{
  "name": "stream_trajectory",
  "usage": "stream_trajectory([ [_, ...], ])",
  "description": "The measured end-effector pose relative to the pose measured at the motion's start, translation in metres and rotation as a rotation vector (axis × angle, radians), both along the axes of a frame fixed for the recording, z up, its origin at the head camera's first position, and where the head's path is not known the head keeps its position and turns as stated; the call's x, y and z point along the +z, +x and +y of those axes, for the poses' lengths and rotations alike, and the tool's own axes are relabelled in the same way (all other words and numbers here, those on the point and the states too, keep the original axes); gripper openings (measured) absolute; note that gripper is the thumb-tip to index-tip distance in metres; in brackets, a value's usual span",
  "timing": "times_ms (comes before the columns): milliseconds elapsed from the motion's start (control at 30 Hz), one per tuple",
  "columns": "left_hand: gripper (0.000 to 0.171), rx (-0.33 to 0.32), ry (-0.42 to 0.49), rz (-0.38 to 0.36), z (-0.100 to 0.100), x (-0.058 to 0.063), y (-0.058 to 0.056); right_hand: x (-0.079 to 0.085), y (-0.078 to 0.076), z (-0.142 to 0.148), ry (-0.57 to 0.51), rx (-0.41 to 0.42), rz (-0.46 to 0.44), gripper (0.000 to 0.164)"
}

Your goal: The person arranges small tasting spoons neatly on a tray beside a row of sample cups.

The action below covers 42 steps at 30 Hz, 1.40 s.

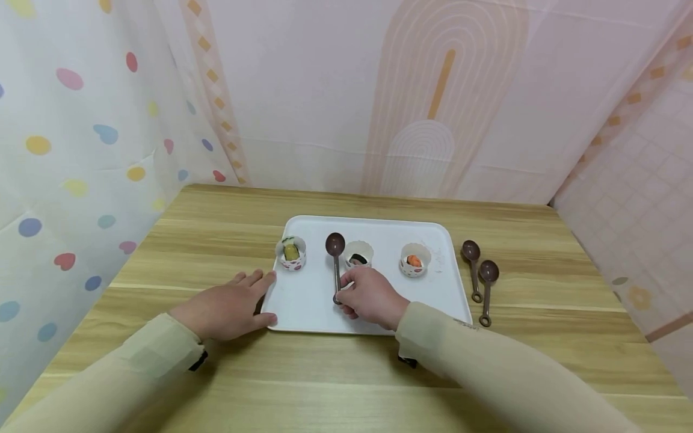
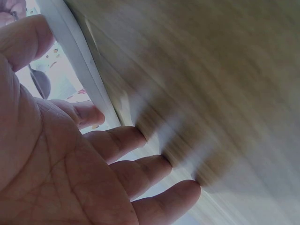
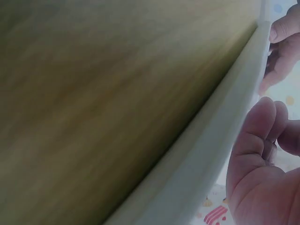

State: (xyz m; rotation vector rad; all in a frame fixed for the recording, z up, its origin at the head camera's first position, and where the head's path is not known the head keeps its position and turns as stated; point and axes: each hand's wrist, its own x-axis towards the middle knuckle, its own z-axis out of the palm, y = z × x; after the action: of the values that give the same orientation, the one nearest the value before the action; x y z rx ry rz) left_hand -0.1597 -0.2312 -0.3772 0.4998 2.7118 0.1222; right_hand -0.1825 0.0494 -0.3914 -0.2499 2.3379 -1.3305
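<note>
In the head view a white tray [image 1: 308, 307] lies on the wooden table. My right hand [image 1: 373, 297] is over its front half and pinches the handle end of a brown spoon [image 1: 335, 245], whose bowl points away from me. Just right of that spoon stands a paper cup [image 1: 360, 248] with a small dark-and-pale piece in it. My left hand [image 1: 227, 307] rests with spread, straight fingers at the tray's left edge. In the left wrist view its thumb [image 2: 28, 42] overlaps the tray rim, and most of its fingertips are over the wood.
At the tray's left stands a patterned paper cup [image 1: 290, 254] holding a green-yellow piece; toward its right is another cup [image 1: 415, 260] with an orange piece. Two more brown spoons [image 1: 471, 250] lie on the table right of the tray. Patterned curtains [image 1: 303, 90] hang behind and beside the table.
</note>
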Motion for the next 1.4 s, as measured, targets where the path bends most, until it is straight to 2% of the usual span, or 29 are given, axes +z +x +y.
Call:
stream_trajectory([
  [433, 0.097, 0.0, -0.007, -0.003, 0.0, -0.001, 0.0, 0.001, -0.003, -0.016, 0.088, 0.009, 0.028, 0.003],
  [567, 0.097, -0.008, -0.01, 0.003, 0.0, -0.001, -0.001, -0.001, -0.006, -0.019, 0.139, 0.022, 0.051, 0.008],
  [833, 0.096, -0.013, 0.004, 0.001, 0.0, -0.001, 0.0, -0.004, -0.011, -0.025, 0.193, 0.018, 0.032, 0.016],
  [1400, 0.097, -0.015, -0.003, 0.003, -0.001, -0.001, -0.001, -0.004, -0.012, -0.03, 0.269, 0.012, 0.047, 0.02],
])
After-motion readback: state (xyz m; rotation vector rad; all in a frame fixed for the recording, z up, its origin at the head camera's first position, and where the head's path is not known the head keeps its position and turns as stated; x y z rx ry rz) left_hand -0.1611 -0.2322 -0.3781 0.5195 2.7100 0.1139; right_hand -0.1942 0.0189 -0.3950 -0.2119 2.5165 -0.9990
